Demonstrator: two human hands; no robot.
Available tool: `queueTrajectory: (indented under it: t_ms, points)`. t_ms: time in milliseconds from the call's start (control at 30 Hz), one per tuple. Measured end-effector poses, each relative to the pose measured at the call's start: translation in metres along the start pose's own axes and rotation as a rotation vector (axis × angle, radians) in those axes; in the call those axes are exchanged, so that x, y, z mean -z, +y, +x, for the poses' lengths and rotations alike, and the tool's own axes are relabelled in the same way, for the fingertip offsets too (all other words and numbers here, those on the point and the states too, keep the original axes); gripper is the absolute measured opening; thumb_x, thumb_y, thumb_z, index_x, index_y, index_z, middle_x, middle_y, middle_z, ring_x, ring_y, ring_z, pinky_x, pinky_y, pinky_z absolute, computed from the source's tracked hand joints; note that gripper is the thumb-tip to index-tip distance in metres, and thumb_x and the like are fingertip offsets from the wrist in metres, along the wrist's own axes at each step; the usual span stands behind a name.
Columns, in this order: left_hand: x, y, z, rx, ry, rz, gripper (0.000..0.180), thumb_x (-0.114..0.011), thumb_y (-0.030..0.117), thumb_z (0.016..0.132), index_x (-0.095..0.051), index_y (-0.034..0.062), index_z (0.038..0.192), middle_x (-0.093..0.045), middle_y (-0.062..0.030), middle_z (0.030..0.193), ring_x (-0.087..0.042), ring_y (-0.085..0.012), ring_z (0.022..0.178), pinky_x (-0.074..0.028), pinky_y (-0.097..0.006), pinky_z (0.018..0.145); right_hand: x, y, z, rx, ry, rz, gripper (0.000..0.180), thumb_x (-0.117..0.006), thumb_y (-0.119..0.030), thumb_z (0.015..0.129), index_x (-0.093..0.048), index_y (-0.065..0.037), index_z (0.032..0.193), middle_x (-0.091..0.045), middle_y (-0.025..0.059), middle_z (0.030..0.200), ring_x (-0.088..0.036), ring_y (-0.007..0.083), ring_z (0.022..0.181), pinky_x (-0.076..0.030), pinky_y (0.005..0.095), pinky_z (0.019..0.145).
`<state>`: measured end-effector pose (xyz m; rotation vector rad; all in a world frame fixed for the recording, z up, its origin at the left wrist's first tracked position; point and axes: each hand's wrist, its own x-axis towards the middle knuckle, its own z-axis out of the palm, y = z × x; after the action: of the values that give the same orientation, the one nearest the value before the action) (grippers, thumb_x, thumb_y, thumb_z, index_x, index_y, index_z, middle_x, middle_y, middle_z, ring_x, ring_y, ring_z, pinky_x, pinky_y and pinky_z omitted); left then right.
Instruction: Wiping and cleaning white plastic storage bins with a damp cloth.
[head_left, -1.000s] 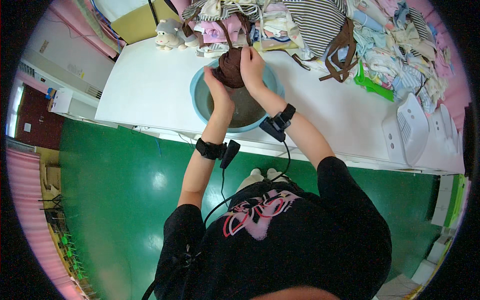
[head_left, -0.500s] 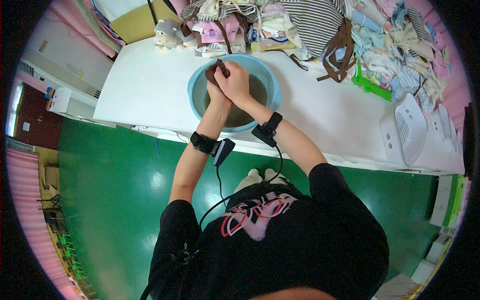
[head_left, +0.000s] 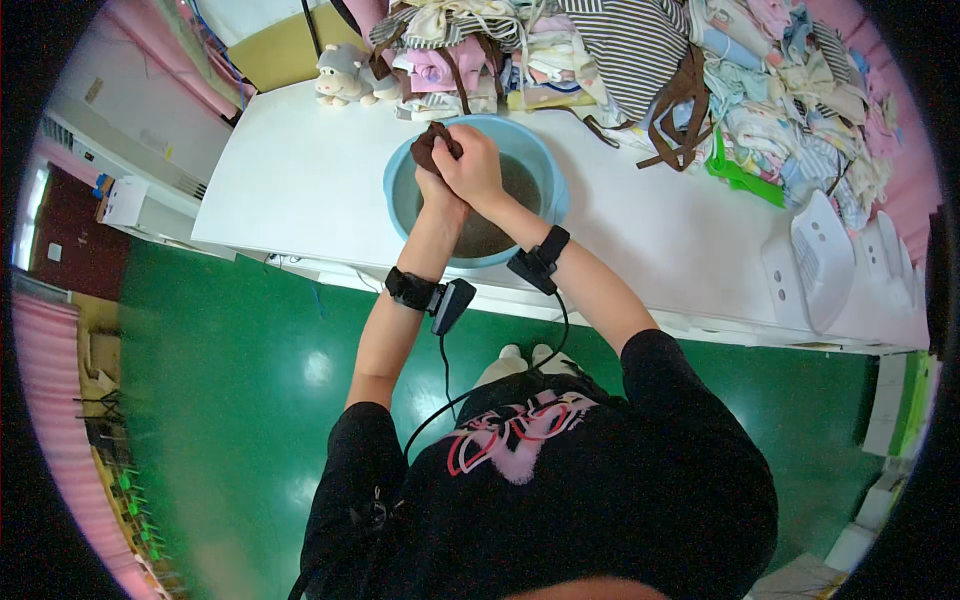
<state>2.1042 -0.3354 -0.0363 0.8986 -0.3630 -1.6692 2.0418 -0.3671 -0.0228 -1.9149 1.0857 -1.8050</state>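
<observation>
Both of my hands are closed together around a bunched dark brown cloth (head_left: pixel 429 146), held over a light blue plastic basin (head_left: pixel 553 178). My right hand (head_left: pixel 474 168) lies on top, its fingers wrapped round the cloth. Beneath it, my left hand (head_left: pixel 434 186) grips the same cloth, its fingers mostly hidden. Murky greyish-brown water (head_left: pixel 516 192) stands in the basin below. Each wrist wears a black strap with a small black device and a cable.
The basin stands on a white table (head_left: pixel 290 170). Behind it are a plush hippo toy (head_left: pixel 343 77), stacked folded cloths (head_left: pixel 455 70), a striped cloth (head_left: pixel 635 50) with brown ties and a heap of fabrics (head_left: pixel 790 130). White plastic baskets (head_left: pixel 815 262) stand at the right.
The cloth looks slightly more bunched in my hands. The whole view has shifted a little; both hands stay over the basin.
</observation>
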Motion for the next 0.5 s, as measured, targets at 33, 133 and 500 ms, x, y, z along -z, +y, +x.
queueTrajectory:
  t_ms: [33,133,500]
  points:
    - [-0.001,0.003,0.001,0.007,0.003,0.012,0.050,-0.022,0.047,0.083,-0.045,0.0150,0.112,-0.048,-0.0050,0.110,-0.046,-0.0230,0.099,-0.040,-0.039,0.082,0.000,-0.001,0.001,0.006,0.001,-0.001,0.020,-0.054,-0.018,0.067,-0.046,-0.002,0.060,-0.049,0.0152,0.061,-0.049,0.0338,0.056,-0.039,0.0413,0.050]
    - [0.000,0.000,-0.002,0.017,-0.006,0.055,0.050,-0.020,0.047,0.083,-0.045,0.0158,0.114,-0.048,-0.0045,0.112,-0.046,-0.0232,0.101,-0.040,-0.040,0.082,0.003,-0.002,0.005,0.092,-0.069,-0.013,0.020,-0.054,-0.019,0.068,-0.047,-0.001,0.064,-0.050,0.0159,0.065,-0.050,0.0336,0.059,-0.040,0.0408,0.051]
    - [0.063,0.016,0.045,-0.223,0.022,0.771,0.052,-0.029,0.047,0.083,-0.043,0.0051,0.111,-0.053,-0.0108,0.101,-0.052,-0.0251,0.090,-0.040,-0.035,0.076,0.041,0.023,0.013,-0.230,0.169,-0.099,0.024,-0.048,-0.021,0.078,-0.049,0.003,0.073,-0.052,0.0203,0.066,-0.050,0.0351,0.062,-0.038,0.0376,0.055]
